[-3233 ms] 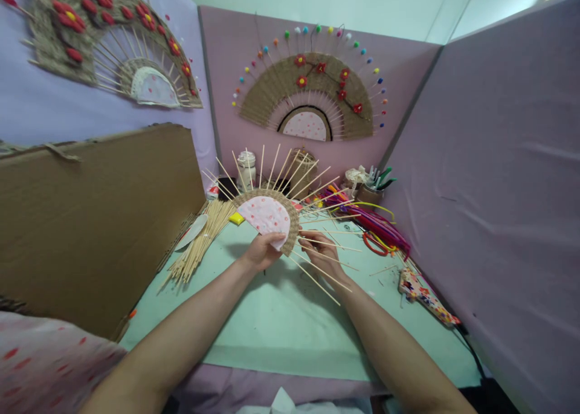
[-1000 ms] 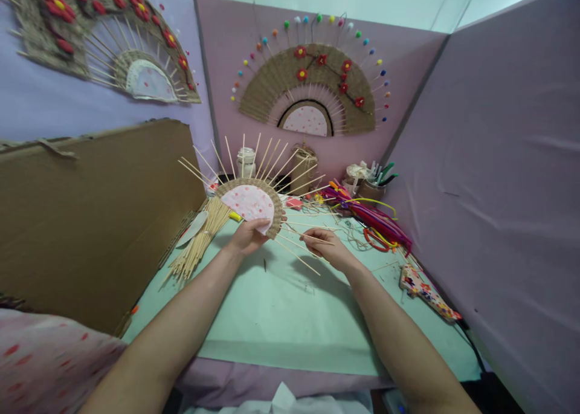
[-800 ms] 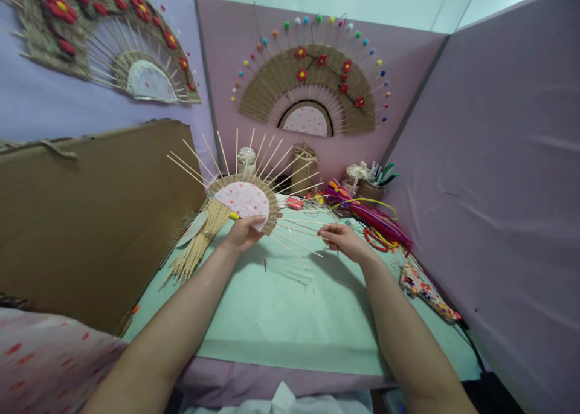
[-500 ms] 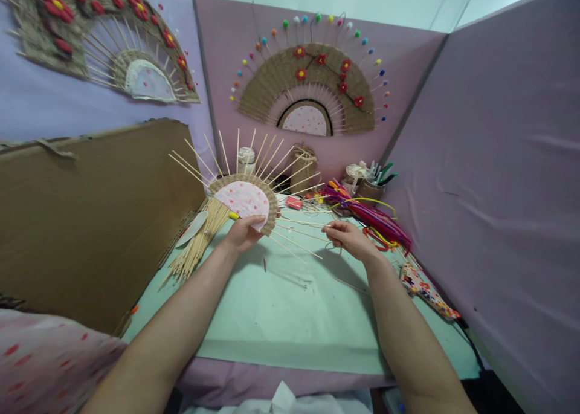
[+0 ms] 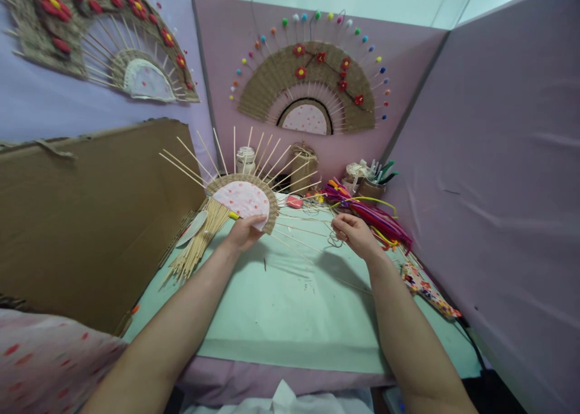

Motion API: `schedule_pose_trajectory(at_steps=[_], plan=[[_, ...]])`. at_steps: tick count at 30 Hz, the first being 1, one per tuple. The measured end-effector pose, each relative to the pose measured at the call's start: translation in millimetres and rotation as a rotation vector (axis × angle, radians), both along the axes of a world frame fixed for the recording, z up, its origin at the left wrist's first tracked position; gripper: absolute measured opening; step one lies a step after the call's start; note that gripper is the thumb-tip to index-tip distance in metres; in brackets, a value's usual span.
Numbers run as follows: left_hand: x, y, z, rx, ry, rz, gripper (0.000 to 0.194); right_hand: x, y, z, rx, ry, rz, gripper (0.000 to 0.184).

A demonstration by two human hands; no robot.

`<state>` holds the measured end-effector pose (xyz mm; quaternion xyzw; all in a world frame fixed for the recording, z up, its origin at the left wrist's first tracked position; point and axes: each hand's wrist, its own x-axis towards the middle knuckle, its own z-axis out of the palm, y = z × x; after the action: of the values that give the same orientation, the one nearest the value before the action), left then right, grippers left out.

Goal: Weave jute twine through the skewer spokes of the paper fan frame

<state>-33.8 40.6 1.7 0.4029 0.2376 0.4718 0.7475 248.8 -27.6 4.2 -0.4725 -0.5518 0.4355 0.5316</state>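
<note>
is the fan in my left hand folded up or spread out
Spread out: the fan has its sticks radiating in a wide arc around the dotted half-round centre, gripped near one corner by your left hand.

1. This looks like a handicraft workspace, a small corner boxed in by cloth-covered panels [image 5: 493, 160].
2. Two woven fans with red flowers, the back fan [image 5: 260, 78] and the left fan [image 5: 43, 54], decorate it.
3. A stick-spoked half-round [image 5: 242, 199] is held above the green-topped table [image 5: 281, 323].
4. Craft supplies line it: bundled sticks [image 5: 197, 245], bright fuzzy stems [image 5: 374, 219], a jar [image 5: 245, 162].
</note>
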Motion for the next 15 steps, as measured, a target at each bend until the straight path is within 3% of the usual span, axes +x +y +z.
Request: schedule_pose_trajectory(at_steps=[5, 10, 15], plan=[[1, -6, 5.2, -0.014, -0.039, -0.015, 0.023, -2, -4, 1.6, -0.108, -0.221, 0.083, 0.032], [5, -11, 4.2, -0.030, -0.106, -0.032, 0.024, -23, -10, 1.1, -0.211, -0.377, 0.318, 0.033], [9, -15, 4.2, -0.035, -0.147, -0.059, 0.026, -53, -16, -3.7, -0.178, -0.504, 0.526, 0.031]])
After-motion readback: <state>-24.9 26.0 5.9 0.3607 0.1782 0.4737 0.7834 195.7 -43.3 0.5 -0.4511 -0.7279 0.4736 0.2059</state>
